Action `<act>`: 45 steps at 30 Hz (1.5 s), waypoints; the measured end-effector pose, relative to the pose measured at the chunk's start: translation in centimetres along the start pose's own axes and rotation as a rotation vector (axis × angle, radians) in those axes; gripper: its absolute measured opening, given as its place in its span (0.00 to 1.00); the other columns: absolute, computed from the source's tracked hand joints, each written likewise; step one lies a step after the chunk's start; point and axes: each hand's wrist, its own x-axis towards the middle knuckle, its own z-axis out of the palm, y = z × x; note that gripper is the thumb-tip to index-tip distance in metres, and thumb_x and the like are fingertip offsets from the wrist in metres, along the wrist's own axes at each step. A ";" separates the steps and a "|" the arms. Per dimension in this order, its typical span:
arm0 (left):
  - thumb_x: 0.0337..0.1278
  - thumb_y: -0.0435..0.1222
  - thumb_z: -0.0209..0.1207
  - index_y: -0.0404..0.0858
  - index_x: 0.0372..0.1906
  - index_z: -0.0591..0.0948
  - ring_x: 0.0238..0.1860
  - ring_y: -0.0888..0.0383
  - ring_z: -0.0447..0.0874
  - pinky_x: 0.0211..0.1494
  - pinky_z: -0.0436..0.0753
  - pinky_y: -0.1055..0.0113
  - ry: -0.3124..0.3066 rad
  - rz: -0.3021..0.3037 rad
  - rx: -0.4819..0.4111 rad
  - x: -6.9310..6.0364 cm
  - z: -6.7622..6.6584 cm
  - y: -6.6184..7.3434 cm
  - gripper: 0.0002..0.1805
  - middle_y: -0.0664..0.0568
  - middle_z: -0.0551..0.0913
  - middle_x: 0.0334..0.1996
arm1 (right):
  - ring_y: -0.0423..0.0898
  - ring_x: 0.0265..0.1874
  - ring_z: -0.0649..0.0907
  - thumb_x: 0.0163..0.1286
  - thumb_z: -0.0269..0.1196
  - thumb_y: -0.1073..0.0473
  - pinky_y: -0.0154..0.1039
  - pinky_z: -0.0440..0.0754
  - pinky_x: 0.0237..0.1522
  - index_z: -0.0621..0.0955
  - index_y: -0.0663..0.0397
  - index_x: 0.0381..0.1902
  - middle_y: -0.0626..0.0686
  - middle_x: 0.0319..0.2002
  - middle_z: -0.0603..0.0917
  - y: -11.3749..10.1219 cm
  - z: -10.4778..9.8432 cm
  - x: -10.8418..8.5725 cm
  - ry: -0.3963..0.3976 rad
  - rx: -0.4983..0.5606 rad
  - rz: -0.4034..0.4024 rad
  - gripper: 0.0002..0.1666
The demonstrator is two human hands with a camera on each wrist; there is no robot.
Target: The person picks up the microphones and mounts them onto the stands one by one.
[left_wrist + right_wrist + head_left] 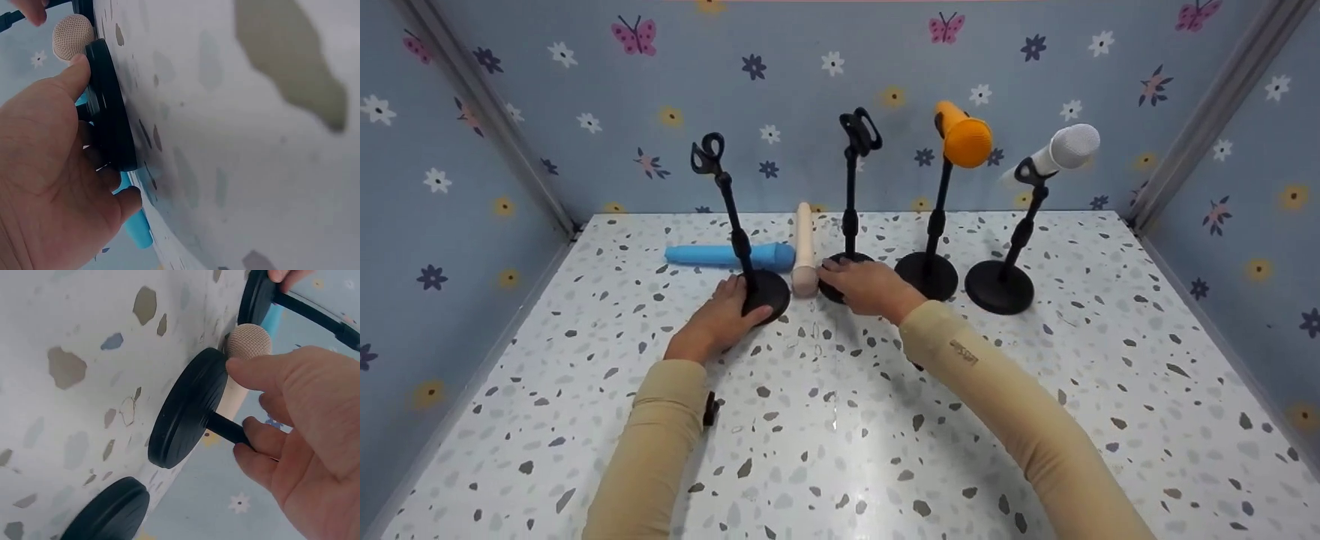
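Note:
The left hand grips the round black base of the leftmost stand, whose clip is empty. In the left wrist view, that hand's thumb lies on the base, other fingers partly hidden behind it. The right hand holds the second stand, also with an empty clip. The right wrist view shows this hand's thumb at the base's rim and fingers curled at the pole. Between both bases lies a cream microphone; a blue microphone lies behind the leftmost stand.
Right of the second stand, a third stand carries an orange microphone. Farthest right, a fourth stand carries a white microphone. Patterned blue walls enclose the speckled tabletop at the back and both sides.

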 end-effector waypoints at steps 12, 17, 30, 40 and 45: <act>0.77 0.58 0.45 0.28 0.80 0.40 0.79 0.35 0.38 0.77 0.49 0.40 -0.014 -0.020 0.009 -0.2 -0.1 0.1 0.48 0.31 0.39 0.80 | 0.52 0.72 0.68 0.78 0.58 0.61 0.44 0.75 0.65 0.63 0.49 0.78 0.49 0.76 0.65 -2.0 0.8 2.9 0.114 -0.336 -0.060 0.34; 0.77 0.58 0.45 0.29 0.80 0.40 0.79 0.34 0.41 0.76 0.52 0.39 -0.006 -0.014 0.007 0.0 -0.2 0.4 0.48 0.32 0.40 0.80 | 0.53 0.73 0.68 0.81 0.55 0.59 0.45 0.70 0.69 0.61 0.50 0.79 0.50 0.77 0.64 -2.1 1.4 3.4 0.128 -0.361 -0.026 0.33; 0.77 0.59 0.44 0.30 0.80 0.40 0.79 0.35 0.38 0.77 0.50 0.40 -0.010 -0.019 0.019 0.0 -0.2 0.1 0.49 0.32 0.38 0.80 | 0.53 0.66 0.76 0.76 0.59 0.62 0.45 0.80 0.58 0.68 0.49 0.71 0.51 0.72 0.72 -2.0 1.9 4.9 0.163 -0.182 0.036 0.28; 0.77 0.59 0.44 0.28 0.80 0.40 0.79 0.37 0.34 0.77 0.48 0.41 -0.025 -0.022 0.009 0.2 -0.1 0.0 0.49 0.32 0.37 0.80 | 0.60 0.63 0.78 0.75 0.61 0.64 0.50 0.86 0.46 0.78 0.43 0.67 0.55 0.68 0.76 -0.7 2.6 3.9 0.281 0.019 -0.125 0.25; 0.77 0.59 0.43 0.29 0.80 0.39 0.80 0.37 0.33 0.78 0.47 0.40 -0.029 -0.037 0.005 0.1 -0.2 0.1 0.49 0.33 0.36 0.80 | 0.65 0.73 0.65 0.77 0.58 0.62 0.61 0.74 0.63 0.77 0.38 0.69 0.56 0.76 0.64 -0.2 2.8 3.3 0.193 0.162 -0.223 0.25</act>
